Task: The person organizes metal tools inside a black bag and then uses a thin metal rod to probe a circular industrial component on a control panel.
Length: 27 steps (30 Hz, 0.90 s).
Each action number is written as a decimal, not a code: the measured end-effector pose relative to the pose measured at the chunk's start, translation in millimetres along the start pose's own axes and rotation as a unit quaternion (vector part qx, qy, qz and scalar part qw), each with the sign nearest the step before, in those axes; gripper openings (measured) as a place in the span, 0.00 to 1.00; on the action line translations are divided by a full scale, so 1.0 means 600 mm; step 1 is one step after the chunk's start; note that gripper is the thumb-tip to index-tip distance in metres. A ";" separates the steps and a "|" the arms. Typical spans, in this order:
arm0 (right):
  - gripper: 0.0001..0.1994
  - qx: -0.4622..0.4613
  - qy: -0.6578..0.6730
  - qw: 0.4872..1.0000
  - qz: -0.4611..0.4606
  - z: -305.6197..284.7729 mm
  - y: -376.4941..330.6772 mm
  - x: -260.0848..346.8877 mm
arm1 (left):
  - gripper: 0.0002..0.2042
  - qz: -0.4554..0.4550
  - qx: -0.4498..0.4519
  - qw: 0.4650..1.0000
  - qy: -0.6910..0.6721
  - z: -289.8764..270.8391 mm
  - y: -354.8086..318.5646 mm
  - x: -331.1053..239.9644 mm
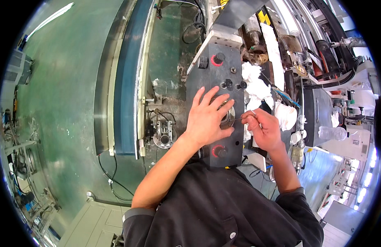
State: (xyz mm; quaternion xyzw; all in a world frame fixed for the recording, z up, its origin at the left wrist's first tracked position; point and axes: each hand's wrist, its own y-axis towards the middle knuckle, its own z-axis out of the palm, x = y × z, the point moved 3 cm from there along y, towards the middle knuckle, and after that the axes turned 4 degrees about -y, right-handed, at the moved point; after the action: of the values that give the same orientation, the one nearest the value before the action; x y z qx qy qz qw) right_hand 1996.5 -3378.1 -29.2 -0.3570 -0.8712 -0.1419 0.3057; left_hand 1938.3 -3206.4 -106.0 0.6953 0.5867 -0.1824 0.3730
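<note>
With fingers splayed, the left hand [208, 120] is partly covering a round metal fitting [229, 119] in the dark plate [211, 77] while the right hand [264, 128] is pinching a thin metal rod [238, 119] toward it, apparently working there and calling for steady aim.

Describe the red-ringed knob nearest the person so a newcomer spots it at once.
Find the long dark plate under the spread left hand. At its near end, by the dark shirt, sits a short, red-ringed black knob. The other red-ringed knob is at the far end, beyond that hand.
</note>
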 end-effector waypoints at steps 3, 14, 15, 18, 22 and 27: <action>0.13 0.017 0.086 0.993 0.082 -0.006 -0.005 -0.015 | 0.33 0.017 -0.018 1.000 -0.010 -0.011 0.005 -0.008; 0.11 -0.084 0.259 0.939 0.209 0.013 -0.020 0.009 | 0.05 0.067 -0.096 0.990 -0.079 0.019 0.008 -0.021; 0.10 -0.103 0.290 0.924 0.228 0.016 -0.020 0.013 | 0.05 0.062 -0.096 0.990 -0.084 0.019 0.008 -0.020; 0.12 -0.159 0.276 0.911 0.263 0.028 -0.017 0.017 | 0.05 0.064 -0.106 0.988 -0.095 0.018 0.010 -0.023; 0.13 -0.201 0.233 0.919 0.248 0.042 -0.013 0.021 | 0.06 0.064 -0.114 0.987 -0.094 0.019 0.009 -0.024; 0.16 -0.206 0.166 0.931 0.250 0.039 -0.013 0.012 | 0.06 0.068 -0.122 0.986 -0.093 0.020 0.008 -0.025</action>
State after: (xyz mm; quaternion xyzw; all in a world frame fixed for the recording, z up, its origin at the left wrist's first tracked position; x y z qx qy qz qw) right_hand 1976.8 -3368.7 -42.7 -0.5899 -0.6417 -0.2948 0.3915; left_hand 1941.3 -3225.6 -102.4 0.6627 0.5187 -0.1480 0.5196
